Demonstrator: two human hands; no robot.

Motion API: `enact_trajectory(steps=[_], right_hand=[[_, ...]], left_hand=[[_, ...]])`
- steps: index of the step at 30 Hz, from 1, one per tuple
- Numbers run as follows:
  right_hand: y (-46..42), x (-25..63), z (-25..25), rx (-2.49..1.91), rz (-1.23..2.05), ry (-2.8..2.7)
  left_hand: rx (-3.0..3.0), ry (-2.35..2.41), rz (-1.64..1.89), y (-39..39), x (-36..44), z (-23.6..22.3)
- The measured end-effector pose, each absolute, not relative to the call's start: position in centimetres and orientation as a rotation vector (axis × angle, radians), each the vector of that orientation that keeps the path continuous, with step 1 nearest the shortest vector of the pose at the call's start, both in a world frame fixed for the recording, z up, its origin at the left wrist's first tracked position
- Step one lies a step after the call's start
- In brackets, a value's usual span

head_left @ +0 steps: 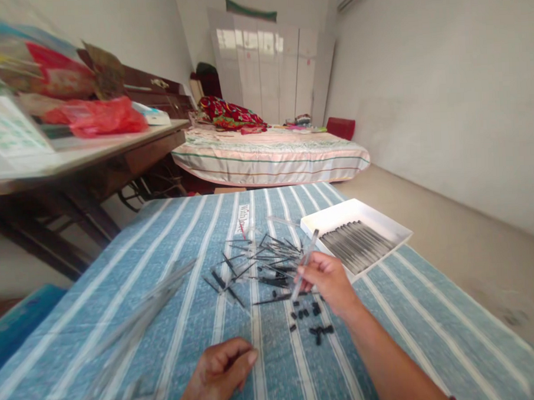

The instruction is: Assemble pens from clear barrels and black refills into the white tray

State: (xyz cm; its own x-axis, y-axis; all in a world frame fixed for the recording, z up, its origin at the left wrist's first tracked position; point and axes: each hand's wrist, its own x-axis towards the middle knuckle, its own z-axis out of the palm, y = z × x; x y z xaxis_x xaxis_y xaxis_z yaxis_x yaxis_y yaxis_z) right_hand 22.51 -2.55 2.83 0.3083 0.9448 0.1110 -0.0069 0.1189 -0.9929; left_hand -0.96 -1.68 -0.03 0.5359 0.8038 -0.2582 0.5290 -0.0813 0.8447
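A clear pen tube with a dark top end (313, 244) is pinched upright and slightly tilted in my right hand (330, 280), above the front of a loose pile. My left hand (221, 370) rests on the striped cloth near the front edge, fingers curled in, with nothing visible in it. Between and beyond the hands lie thin black pen refills (269, 260) in a jumble. Small black pen caps or plugs (317, 330) are scattered beside my right wrist. Just right of that hand, a white box (353, 204) holds a row of assembled-looking pens (357, 246).
Long clear tubes (139, 312) lie blurred at the left of the blue striped tablecloth (171, 228). A "With love" print (243, 218) shows near the back. Beyond are a bed (274, 158) and, at left, a desk (114, 153) bearing a red plastic bag (108, 115).
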Motion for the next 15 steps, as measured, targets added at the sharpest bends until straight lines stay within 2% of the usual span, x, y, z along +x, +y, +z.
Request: enact_trajectory(steps=[3, 7, 11, 15], right_hand=[[-2.0, 29.4, 4.7, -1.561, 0.498, -1.245], [-1.0, 38.8, 6.2, -2.399, -0.126, -1.514], [-0.6, 44.6, 5.8, -2.614, -0.127, -1.544], [-0.6, 46.8, 4.0, -2.698, -0.071, -1.588]], left_hand=[[1.773, 1.101, 0.291, -1.6, -1.0, 0.0], [1.805, 1.041, 0.211, -1.5, -1.1, -0.2], [1.805, 1.055, 0.259, -1.7, -0.8, -0.2], [1.766, 1.085, 0.298, -1.9, -0.5, 0.0]])
